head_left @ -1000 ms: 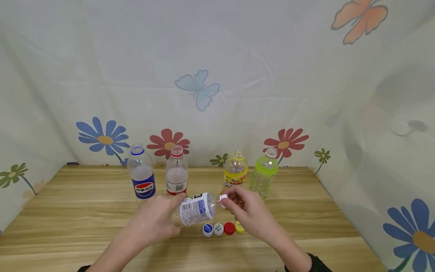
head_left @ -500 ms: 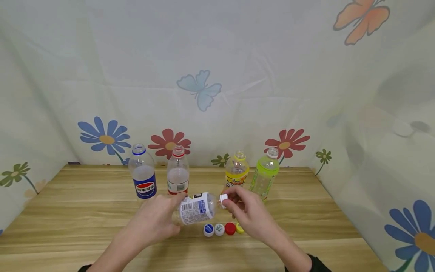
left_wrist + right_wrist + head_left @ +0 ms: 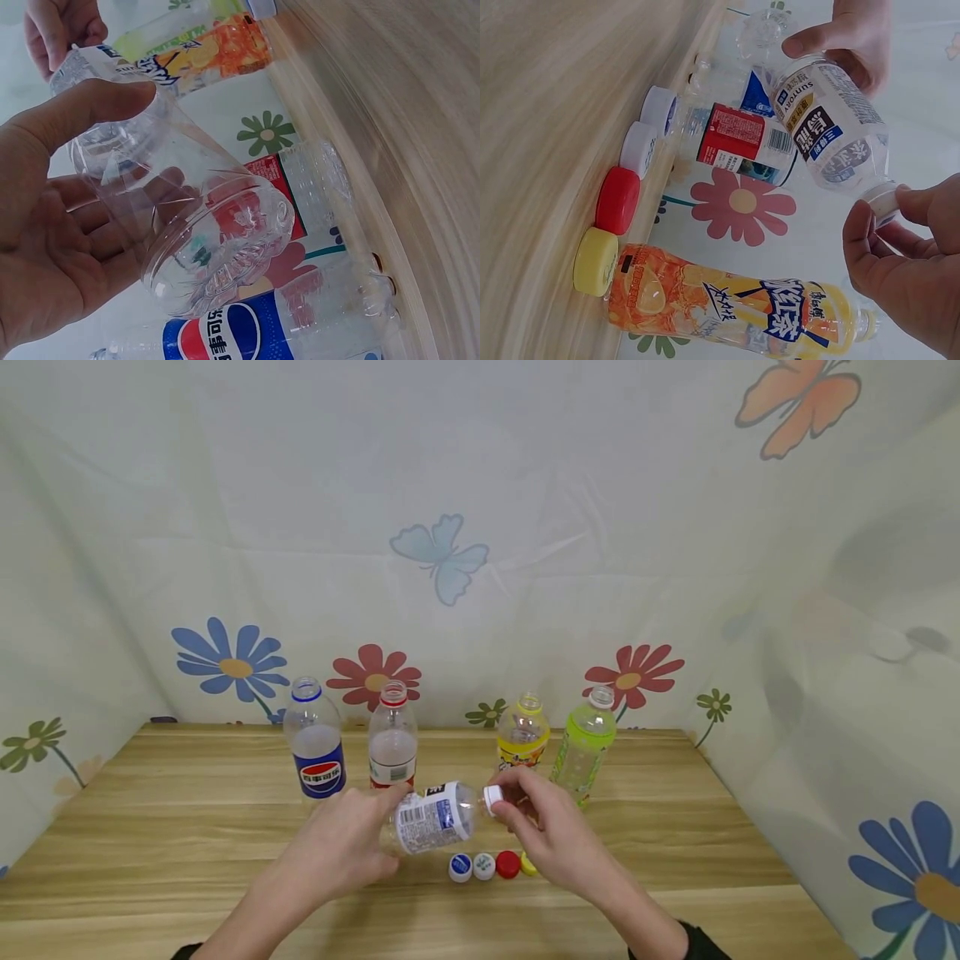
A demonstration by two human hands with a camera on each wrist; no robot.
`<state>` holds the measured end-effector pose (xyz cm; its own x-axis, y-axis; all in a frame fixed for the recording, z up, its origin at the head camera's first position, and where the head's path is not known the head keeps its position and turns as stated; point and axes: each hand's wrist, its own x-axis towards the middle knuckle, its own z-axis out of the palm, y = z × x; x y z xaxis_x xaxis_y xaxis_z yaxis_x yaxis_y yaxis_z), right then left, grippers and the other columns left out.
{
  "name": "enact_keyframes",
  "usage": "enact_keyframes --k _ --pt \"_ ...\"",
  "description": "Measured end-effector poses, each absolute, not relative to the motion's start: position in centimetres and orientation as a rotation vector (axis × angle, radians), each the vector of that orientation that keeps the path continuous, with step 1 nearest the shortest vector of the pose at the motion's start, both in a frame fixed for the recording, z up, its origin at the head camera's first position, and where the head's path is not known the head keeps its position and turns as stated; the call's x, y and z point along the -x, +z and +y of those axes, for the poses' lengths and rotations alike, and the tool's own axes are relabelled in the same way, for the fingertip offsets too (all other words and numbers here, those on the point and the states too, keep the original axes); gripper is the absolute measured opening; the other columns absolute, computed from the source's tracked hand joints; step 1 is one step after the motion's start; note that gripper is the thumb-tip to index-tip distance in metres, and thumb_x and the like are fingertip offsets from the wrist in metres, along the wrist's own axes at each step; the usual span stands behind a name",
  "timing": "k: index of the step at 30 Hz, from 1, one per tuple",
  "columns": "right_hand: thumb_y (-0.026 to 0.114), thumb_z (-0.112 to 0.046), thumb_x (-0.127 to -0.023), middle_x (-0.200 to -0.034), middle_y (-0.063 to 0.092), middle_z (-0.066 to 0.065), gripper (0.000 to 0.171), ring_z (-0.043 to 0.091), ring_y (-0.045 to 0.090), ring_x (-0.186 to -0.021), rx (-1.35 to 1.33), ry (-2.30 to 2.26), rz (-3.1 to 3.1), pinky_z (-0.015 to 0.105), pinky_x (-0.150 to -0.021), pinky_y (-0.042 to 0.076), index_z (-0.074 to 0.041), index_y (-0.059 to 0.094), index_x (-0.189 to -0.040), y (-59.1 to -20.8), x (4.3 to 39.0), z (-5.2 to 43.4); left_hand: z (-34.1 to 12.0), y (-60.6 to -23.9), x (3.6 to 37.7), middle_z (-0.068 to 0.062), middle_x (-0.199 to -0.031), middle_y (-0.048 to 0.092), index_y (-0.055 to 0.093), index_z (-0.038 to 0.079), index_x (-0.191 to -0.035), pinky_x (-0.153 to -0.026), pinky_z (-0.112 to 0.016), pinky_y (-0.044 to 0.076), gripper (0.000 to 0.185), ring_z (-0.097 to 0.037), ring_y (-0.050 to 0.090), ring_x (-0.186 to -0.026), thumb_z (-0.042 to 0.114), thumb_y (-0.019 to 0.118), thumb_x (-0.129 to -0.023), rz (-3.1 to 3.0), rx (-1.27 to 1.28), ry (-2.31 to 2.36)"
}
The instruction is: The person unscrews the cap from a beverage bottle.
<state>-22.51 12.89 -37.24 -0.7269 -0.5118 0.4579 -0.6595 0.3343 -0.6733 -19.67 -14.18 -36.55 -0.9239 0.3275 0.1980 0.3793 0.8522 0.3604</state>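
Clear plastic bottle held sideways mid-air, cap end getting pinched.

The left hand (image 3: 341,847) wraps the base of the clear bottle (image 3: 433,817) at lower centre of the head view, tipping it on its side so the neck points toward the right hand (image 3: 551,835), whose thumb and fingers pinch the white cap (image 3: 492,798); probably the easiest angle for twisting. Right below sit four loose caps (image 3: 491,865) in a row on the wooden table (image 3: 150,827), just beside the knuckles. Four uncapped bottles (image 3: 392,739) stand behind in mid-frame, close to the hands, so room is tighter there; left and right sides of the tabletop are open.
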Motion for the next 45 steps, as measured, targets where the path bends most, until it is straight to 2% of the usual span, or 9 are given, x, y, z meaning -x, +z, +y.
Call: enact_keyframes --k 9,15,25,33,41,45 --pt "0.063 -0.009 -0.102 -0.100 0.062 -0.001 0.017 0.016 0.060 -0.087 -1.110 1.312 -2.431 0.030 -0.072 0.059 -0.011 0.058 -0.119 -37.13 22.48 12.87 -14.29 -36.69 19.86 -0.007 -0.105 0.075 0.067 0.010 -0.129 -0.075 -0.039 0.061 0.072 -0.014 0.067 -0.082 0.012 0.096 -0.063 -2.895 0.546 -0.622" --pt "0.064 -0.007 -0.101 -0.101 0.062 -0.002 0.019 0.014 0.059 -0.087 -1.144 1.253 -2.393 0.031 -0.071 0.058 -0.010 0.058 -0.118 -37.25 22.51 12.88 -14.34 -36.73 19.97 -0.006 -0.105 0.074 0.066 0.009 -0.130 -0.074 -0.037 0.060 0.073 -0.013 0.066 -0.082 0.011 0.095 -0.062 -2.907 0.557 -0.637" --pt "0.064 -0.004 -0.100 -0.104 0.062 0.000 0.021 0.013 0.059 -0.089 -1.192 1.172 -2.360 0.028 -0.073 0.057 -0.009 0.056 -0.119 -37.38 22.62 12.97 -14.38 -36.90 20.26 -0.008 -0.108 0.074 0.065 0.007 -0.132 -0.079 -0.040 0.060 0.076 -0.015 0.066 -0.086 0.009 0.094 -0.063 -2.921 0.571 -0.675" --pt "0.066 0.002 -0.098 -0.107 0.060 -0.005 0.027 0.013 0.060 -0.092 -1.208 1.167 -2.357 0.028 -0.076 0.058 -0.009 0.056 -0.120 -37.22 22.65 12.97 -14.47 -37.04 20.38 -0.008 -0.109 0.073 0.064 0.005 -0.132 -0.080 -0.042 0.061 0.075 -0.017 0.067 -0.088 0.008 0.093 -0.063 -2.916 0.590 -0.710" --pt "0.067 -0.014 -0.102 -0.102 0.061 -0.005 0.022 0.015 0.059 -0.089 -1.106 1.256 -2.379 0.030 -0.072 0.059 -0.010 0.059 -0.122 -37.28 22.67 12.80 -14.21 -37.42 20.45 -0.008 -0.118 0.070 0.064 0.005 -0.129 -0.091 -0.050 0.057 0.072 -0.022 0.066 -0.100 0.011 0.095 -0.064 -2.923 0.551 -0.737" --pt "0.068 -0.024 -0.102 -0.096 0.060 -0.006 0.025 0.014 0.058 -0.083 -1.028 1.236 -2.415 0.028 -0.070 0.057 -0.010 0.061 -0.121 -37.35 22.66 12.76 -14.14 -37.55 20.42 -0.008 -0.123 0.069 0.065 0.007 -0.129 -0.093 -0.052 0.056 0.073 -0.024 0.066 -0.104 0.012 0.096 -0.064 -2.913 0.547 -0.706"
